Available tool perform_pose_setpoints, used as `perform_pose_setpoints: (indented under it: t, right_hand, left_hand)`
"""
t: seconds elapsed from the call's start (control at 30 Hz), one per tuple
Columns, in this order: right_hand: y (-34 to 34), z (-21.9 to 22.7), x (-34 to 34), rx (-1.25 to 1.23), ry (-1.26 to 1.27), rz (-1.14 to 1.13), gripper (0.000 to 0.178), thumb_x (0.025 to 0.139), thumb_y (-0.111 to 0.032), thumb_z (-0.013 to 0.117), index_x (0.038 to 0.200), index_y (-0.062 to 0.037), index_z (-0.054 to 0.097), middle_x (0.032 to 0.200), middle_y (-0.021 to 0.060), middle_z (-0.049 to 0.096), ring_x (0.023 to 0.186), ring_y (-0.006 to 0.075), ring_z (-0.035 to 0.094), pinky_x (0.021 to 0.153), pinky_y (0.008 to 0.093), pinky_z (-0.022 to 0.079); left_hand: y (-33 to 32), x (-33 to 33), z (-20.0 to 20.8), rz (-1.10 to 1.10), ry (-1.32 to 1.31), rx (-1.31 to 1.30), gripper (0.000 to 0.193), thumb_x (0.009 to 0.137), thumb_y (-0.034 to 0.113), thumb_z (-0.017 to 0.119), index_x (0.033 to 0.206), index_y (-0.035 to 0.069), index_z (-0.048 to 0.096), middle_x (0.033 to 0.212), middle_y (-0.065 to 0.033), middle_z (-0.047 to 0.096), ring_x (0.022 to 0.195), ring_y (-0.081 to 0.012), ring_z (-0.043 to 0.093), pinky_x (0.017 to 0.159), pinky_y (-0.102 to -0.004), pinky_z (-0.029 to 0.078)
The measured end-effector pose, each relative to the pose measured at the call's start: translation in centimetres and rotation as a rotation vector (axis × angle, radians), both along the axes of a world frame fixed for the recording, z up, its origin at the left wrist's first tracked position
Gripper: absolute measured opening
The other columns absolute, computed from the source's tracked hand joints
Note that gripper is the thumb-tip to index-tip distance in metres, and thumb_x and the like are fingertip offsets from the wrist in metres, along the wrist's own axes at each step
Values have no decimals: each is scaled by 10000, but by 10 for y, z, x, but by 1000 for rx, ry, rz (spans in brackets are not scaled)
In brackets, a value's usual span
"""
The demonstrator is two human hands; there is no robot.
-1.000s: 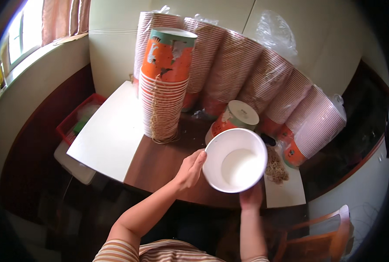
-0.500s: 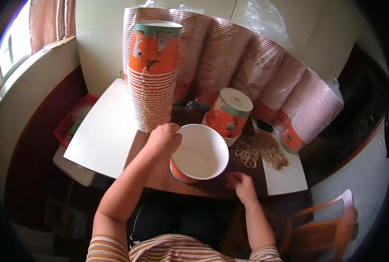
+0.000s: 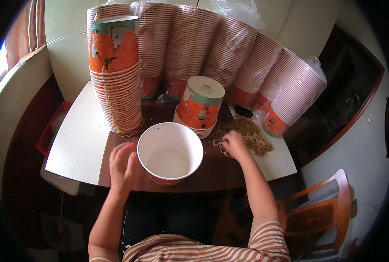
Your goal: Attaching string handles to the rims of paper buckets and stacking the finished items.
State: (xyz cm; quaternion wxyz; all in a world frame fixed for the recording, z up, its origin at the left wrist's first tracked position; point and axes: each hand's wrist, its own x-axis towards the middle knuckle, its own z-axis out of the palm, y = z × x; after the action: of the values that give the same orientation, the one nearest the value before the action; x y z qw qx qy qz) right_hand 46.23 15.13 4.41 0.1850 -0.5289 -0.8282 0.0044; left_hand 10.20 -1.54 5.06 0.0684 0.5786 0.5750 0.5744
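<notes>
A large paper tub (image 3: 170, 135), white inside and orange outside, stands mouth up near the table's front edge. My left hand (image 3: 122, 166) is just left of its rim, fingers apart and holding nothing. On the right, my right hand (image 3: 234, 145) is at the near edge of a heap of tan rubber bands (image 3: 255, 137), its fingers pinched among the bands. Exactly how many bands it grips is hidden. Behind the tub, a short stack of upturned orange and green tubs (image 3: 199, 111) rests on the wood.
A tall stack of upturned tubs (image 3: 116, 94) with rubber bands hanging down it rises at the left. Several plastic-wrapped tub stacks (image 3: 190, 43) line the back. A dark object (image 3: 243, 112) lies behind the bands. A wooden chair (image 3: 317, 214) stands at right.
My left hand has let go of the tub's rim and opened beside it. My right hand has reached forward into the rubber bands. The whole view has shifted somewhat.
</notes>
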Motion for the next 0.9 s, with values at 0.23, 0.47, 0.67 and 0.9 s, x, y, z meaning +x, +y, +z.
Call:
perform_pose_setpoints:
  t: [0.23,0.47,0.67,0.9]
  right_hand:
    - [35,-13,-8,214,-389,152,150,695,-123,639,834,-72,667,988,132,583,941,333,540,827,426,454]
    - [47,21,-3,-32,136,-8,160,740,-169,627,795,-23,661,780,176,635,744,311,619,676,385,483]
    - [61,60,29,-225,628,-84,124,788,-121,627,835,-9,650,720,25,614,624,100,526,580,261,422]
    - [69,161,52,-358,1272,105,79,868,-122,555,884,-52,588,771,37,603,652,104,539,570,231,422]
  left_hand:
    - [-8,7,-50,83,273,-33,279,744,77,645,1013,25,592,1112,-135,568,1075,-325,509,940,-415,375]
    - [-5,8,-47,113,433,-64,233,673,73,647,904,43,635,985,-95,609,1029,-303,540,917,-425,395]
    - [-4,11,-48,127,447,-51,192,701,116,646,882,54,640,960,-82,620,1027,-283,545,923,-414,392]
    - [-4,11,-51,124,447,-36,188,704,116,645,880,50,635,953,-80,613,1022,-282,546,919,-410,393]
